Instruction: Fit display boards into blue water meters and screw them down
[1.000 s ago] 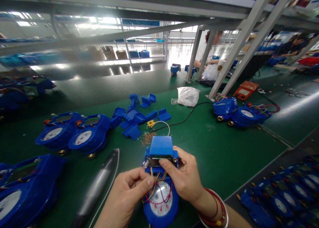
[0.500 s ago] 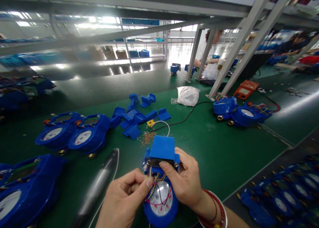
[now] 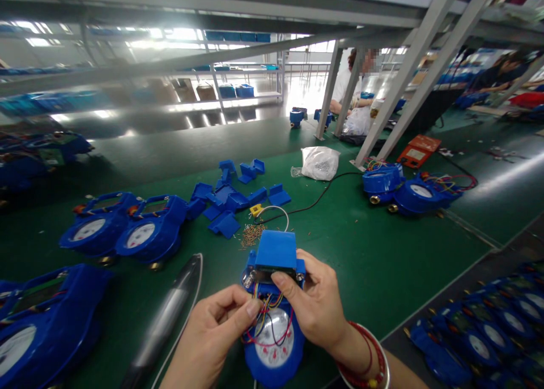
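Observation:
A blue meter (image 3: 274,352) with a round white dial lies in front of me, thin coloured wires (image 3: 267,307) running across its upper part. Over its top end sits a blue rectangular cover (image 3: 276,249), tilted up. My right hand (image 3: 317,298) grips the cover's right side, thumb on its lower edge and fingers behind. Thumb and forefinger of my left hand (image 3: 225,326) are pinched on the wires at the meter's left side. Just beyond the cover are a pile of small screws (image 3: 253,235) and a yellow piece (image 3: 256,210).
Loose blue covers (image 3: 225,196) and a white plastic bag (image 3: 321,163) lie further back. More meters stand left (image 3: 142,233), right (image 3: 414,197) and lower right (image 3: 480,346). A dark electric screwdriver (image 3: 170,315) is at left. Metal posts (image 3: 389,83) rise behind; a person (image 3: 346,85) sits beyond.
The blue cover has tipped slightly and moved a little left with my right hand. My left hand keeps its pinch on the wires, almost unmoved.

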Available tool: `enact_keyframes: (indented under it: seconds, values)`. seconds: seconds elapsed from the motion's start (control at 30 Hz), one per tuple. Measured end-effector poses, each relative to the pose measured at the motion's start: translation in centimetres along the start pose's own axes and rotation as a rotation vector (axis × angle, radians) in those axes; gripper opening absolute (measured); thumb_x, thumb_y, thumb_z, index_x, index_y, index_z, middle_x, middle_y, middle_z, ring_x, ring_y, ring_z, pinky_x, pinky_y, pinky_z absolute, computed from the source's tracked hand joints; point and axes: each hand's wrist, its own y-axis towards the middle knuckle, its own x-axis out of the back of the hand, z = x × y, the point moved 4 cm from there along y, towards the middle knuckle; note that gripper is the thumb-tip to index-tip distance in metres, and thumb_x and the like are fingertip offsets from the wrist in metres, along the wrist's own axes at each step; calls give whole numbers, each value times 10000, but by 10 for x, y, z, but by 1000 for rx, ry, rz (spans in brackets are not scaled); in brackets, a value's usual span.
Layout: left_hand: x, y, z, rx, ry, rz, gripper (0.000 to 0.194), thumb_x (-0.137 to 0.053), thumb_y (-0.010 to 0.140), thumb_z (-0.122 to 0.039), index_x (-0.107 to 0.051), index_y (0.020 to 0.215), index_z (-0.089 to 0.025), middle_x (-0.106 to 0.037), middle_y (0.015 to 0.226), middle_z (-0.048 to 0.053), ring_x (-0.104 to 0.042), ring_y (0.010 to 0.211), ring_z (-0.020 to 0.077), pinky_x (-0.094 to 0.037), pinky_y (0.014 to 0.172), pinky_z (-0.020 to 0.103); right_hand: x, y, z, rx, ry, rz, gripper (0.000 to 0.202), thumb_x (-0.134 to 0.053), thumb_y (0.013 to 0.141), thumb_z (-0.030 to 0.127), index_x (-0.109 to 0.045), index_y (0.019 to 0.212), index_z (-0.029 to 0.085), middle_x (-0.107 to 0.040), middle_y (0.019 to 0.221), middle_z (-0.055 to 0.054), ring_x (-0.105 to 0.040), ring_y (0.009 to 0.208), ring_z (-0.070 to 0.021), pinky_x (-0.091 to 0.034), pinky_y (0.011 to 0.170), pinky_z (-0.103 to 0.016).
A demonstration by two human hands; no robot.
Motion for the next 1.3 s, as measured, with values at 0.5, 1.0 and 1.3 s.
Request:
enact_keyframes:
  seconds: [0.5,1.0,1.3]
  values:
    - [-2,5,1,181,-239,247,238,-767,659,-303,-630,705,-114,-540,598,-7,-381,502,59,-293,499,198,-3,-1,6,95,-74,-13,128,-601,831,218,-605,723,149,-571,702,-14,-537,669,-133,-412,623,-266]
    - [3,7,-1,4,-8,125,277,-739,680,-350,-564,667,-136,-578,602,-2,-454,550,89,-332,522,194,-4,0,-4,-153,128,29,180,-582,848,320,-634,815,151,-620,784,-51,-582,733,-175,-473,662,-300]
    - [4,3,-3,-6,5,117,342,-713,719,-420,-540,634,-138,-558,583,-24,-451,552,73,-349,539,177,-5,2,-5,-183,213,15,166,-609,826,296,-649,853,137,-658,819,-70,-614,760,-185,-502,690,-307]
